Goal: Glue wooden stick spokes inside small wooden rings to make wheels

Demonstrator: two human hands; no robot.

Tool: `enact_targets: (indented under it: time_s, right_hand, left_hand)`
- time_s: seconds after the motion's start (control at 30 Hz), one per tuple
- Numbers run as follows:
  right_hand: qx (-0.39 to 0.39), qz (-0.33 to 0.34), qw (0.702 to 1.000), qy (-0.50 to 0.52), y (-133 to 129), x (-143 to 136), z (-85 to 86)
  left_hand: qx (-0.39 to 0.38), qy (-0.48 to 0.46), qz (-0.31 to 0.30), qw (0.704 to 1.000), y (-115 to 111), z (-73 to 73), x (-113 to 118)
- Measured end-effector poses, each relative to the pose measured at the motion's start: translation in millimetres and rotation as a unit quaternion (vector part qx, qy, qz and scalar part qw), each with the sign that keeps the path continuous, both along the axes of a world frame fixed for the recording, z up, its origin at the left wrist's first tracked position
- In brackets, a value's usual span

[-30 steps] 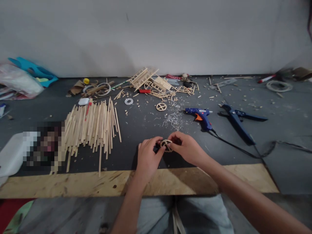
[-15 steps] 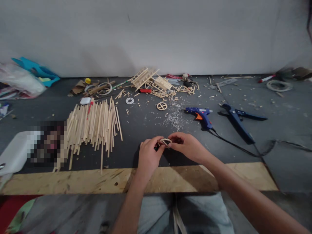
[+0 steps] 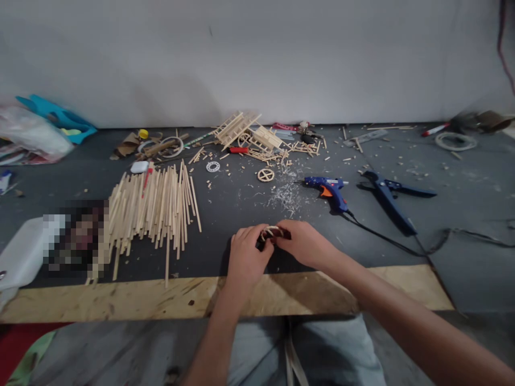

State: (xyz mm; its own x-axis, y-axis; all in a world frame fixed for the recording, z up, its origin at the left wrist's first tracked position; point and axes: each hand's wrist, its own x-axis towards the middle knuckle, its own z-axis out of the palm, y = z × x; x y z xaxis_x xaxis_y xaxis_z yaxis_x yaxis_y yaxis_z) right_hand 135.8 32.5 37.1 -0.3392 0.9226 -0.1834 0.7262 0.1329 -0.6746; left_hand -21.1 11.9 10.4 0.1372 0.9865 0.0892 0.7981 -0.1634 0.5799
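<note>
Between my two hands, just above the near part of the dark tabletop, is a small wooden wheel with spokes, tilted and partly hidden by fingers. My left hand grips its left side between thumb and fingers. From the right, my right hand pinches the wheel's other side. Farther back lies a second wooden wheel, flat and with crossed spokes. A blue hot glue gun with an orange trigger rests to the right, among white glue strings.
A heap of thin wooden sticks lies left. Behind stand small wooden frame models amid offcuts. Blue cutters and the glue gun's cord are right. A white perforated ring lies mid-table; a plywood strip forms the front edge.
The wheel has turned a little in my fingers, and my right hand's fingers have closed in around it. The whole view has shifted slightly; the things on the table have stayed put.
</note>
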Motion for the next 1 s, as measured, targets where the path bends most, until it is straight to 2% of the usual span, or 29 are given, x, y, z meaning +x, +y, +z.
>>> enact_targets:
  time_s: [0.17,0.7,0.83,1.0]
  right_hand:
    - [-0.005,-0.010,1.000,-0.002,-2,0,1.3]
    - [0.016,-0.028,0.999,0.007,-3,-2,-6.6]
    - [-0.003,-0.038,0.998,0.044,-3,-1,-6.9]
    - [-0.088,-0.051,0.981,0.165,-4,-3,-10.8]
  left_hand:
    - [0.002,0.025,-0.019,1.000,-2,-1.5,-1]
    - [-0.017,0.021,-0.054,0.998,-1,-2.5,-8]
    - [-0.012,-0.034,-0.057,0.998,-2,-3.7,-11]
    - [-0.028,-0.195,-0.055,0.979,-4,-3.4,-16]
